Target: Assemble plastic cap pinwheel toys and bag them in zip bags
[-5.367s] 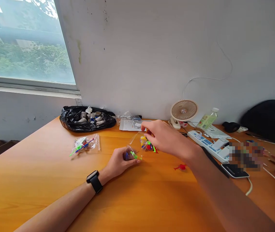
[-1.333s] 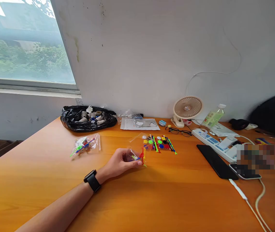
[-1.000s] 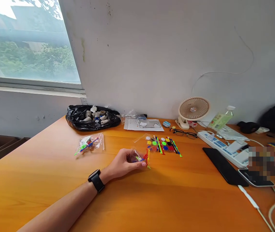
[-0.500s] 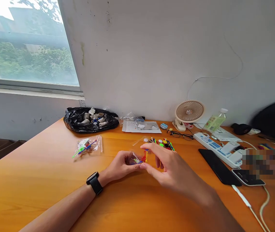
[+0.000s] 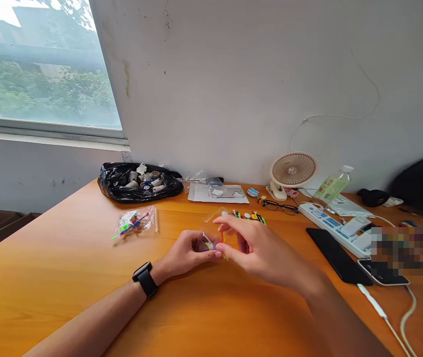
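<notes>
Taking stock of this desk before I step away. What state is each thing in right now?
Left hand: closed on a small clear bag of coloured pieces.
Right hand: fingers at that bag.
Second clear bag: lying flat, untouched.
Black bag: open, small rolls showing.
Fan: upright.
Glasses: lying on the desk.
Bottle: capped.

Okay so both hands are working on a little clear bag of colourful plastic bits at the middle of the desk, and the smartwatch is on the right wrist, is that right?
Not quite. The head view shows the smartwatch on the left wrist, not the right. The rest holds: the left hand and right hand meet at the small clear bag of colourful plastic bits, mid-desk.
</notes>
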Available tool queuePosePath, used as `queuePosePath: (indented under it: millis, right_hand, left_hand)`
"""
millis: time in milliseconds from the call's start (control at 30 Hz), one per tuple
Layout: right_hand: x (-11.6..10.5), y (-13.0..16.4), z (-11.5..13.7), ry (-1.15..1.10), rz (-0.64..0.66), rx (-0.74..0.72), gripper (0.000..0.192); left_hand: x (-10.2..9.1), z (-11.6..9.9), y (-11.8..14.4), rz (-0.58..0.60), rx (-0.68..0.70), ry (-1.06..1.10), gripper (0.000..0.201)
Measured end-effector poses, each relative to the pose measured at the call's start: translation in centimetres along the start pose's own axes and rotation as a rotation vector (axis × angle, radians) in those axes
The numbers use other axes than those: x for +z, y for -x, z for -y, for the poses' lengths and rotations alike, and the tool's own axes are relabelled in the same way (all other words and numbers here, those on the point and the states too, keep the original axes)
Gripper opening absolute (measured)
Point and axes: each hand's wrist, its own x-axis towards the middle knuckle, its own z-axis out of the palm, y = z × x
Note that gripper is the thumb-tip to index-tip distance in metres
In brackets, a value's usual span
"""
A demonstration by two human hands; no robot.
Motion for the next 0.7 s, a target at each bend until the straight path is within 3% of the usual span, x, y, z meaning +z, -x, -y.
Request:
queuePosePath:
  millis: [267, 700]
  right_hand:
    - [-1.1, -1.2, -1.3, -0.085, 0.067, -0.077, 0.031]
    - [-1.1, -1.2, -0.9, 0.228, 0.109, -0.046, 0.021]
  left_hand:
    - [-0.1, 0.0, 0.0, 0.019, -0.032, -0.046, 0.049]
    - [0.0, 0.0, 0.0, 0.04, -0.024, -0.045, 0.049]
